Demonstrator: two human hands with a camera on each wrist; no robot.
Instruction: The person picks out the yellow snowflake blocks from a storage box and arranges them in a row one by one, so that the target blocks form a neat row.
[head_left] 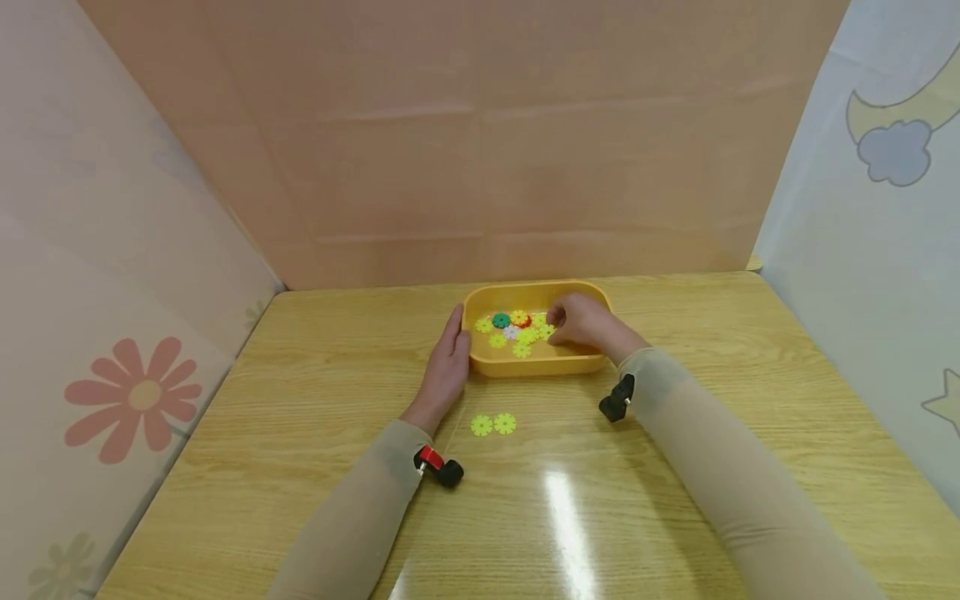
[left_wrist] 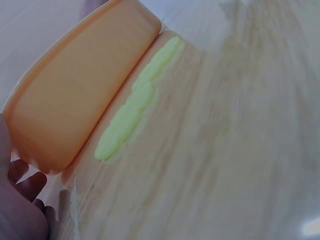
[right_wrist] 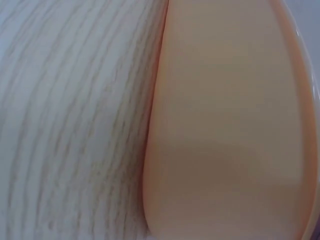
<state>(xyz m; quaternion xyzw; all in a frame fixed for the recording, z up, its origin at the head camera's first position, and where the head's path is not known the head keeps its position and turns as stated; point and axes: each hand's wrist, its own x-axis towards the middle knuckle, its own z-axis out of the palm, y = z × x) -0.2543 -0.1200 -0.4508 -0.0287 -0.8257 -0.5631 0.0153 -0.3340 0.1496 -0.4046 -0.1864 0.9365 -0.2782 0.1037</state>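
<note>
A yellow-orange tray [head_left: 537, 367] holds several notched plastic discs, mostly yellow, with a green disc [head_left: 501, 320], a white disc [head_left: 512, 332] and some red among them. My left hand [head_left: 447, 367] lies along the tray's left end, its fingers extended against the outer wall. The right hand [head_left: 585, 321] reaches over the right side into the tray, fingers bent down. A yellow disc [head_left: 547, 332] shows between its thumb and fingertips; whether they pinch it I cannot tell. In the right wrist view only the tray wall [right_wrist: 230, 120] and tabletop show, the hand being out of sight.
In front of the tray, two yellow-green discs [head_left: 493, 424] lie side by side on the wooden table [head_left: 337, 400], edges meeting. A plain backdrop [head_left: 480, 167] rises behind the table. Side panels with a printed flower [head_left: 142, 396] and a moon [head_left: 900, 108] flank it.
</note>
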